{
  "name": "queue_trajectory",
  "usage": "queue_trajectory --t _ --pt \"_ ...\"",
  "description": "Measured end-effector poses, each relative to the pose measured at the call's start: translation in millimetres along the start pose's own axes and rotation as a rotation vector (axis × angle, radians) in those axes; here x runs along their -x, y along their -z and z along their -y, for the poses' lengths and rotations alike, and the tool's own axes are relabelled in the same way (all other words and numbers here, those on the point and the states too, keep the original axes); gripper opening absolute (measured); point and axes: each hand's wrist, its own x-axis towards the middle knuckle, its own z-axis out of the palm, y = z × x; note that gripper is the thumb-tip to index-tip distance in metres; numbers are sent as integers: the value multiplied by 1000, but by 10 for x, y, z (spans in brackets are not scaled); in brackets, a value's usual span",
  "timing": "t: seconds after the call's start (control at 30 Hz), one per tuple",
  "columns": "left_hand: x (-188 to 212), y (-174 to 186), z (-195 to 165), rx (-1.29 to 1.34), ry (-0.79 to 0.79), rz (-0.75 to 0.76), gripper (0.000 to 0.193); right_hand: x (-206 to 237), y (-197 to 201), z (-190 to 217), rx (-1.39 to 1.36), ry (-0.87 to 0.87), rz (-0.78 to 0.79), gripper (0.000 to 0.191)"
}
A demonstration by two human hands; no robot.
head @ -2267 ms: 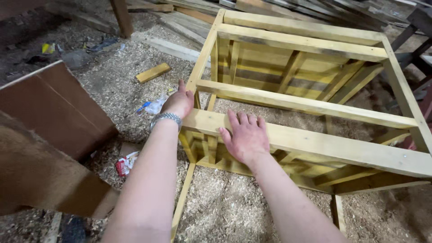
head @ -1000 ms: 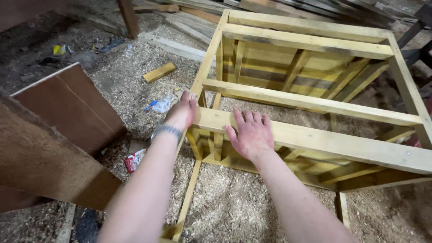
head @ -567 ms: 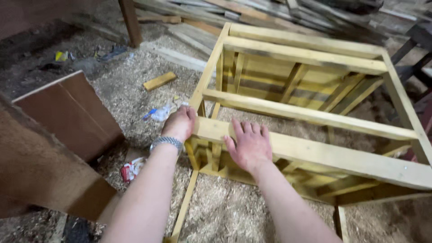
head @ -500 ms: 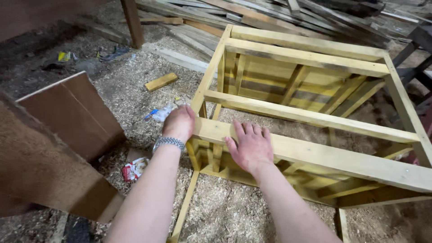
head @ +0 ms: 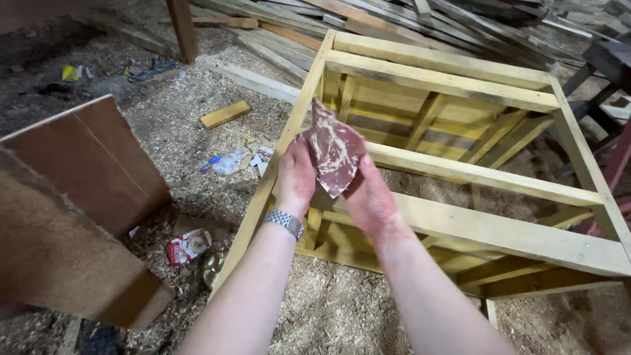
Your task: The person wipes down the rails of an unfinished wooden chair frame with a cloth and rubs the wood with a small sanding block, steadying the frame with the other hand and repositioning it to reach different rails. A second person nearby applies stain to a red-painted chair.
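Both hands are raised over the near left corner of a pale wooden frame (head: 499, 230) that lies on a sawdust floor. Between them is a worn reddish-brown sheet of sandpaper (head: 334, 156), streaked with pale dust. My left hand (head: 295, 179), with a metal watch on the wrist, holds the sheet's left edge. My right hand (head: 370, 200) grips its lower right edge. The sheet is lifted off the wood and tilted towards the camera.
Brown boards (head: 79, 197) lean at the left. A short wood offcut (head: 225, 114), a crumpled plastic bottle (head: 227, 162) and a red and white wrapper (head: 188, 246) lie in the sawdust. Long planks (head: 420, 20) are stacked at the back. Dark furniture legs (head: 608, 72) stand at the right.
Both hands have lifted off the frame's near rail, where they lay flat. They now hold a sandpaper sheet up between them. The view has shifted slightly.
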Motion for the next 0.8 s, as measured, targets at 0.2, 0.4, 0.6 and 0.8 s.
queue_trajectory --t 0.2,0.4,0.6,0.8 --pt "-75 85 193 -82 131 142 45 -154 -238 -209 216 -99 -89 141" --pt "-183 5 175 -642 -148 88 47 -105 -362 -227 496 -22 -30 132" --pt "-231 121 29 -508 66 330 57 -116 -240 216 411 -232 -697 52" --pt "-170 11 -38 -1077 -111 184 69 -303 246 370 1670 -81 -568 64"
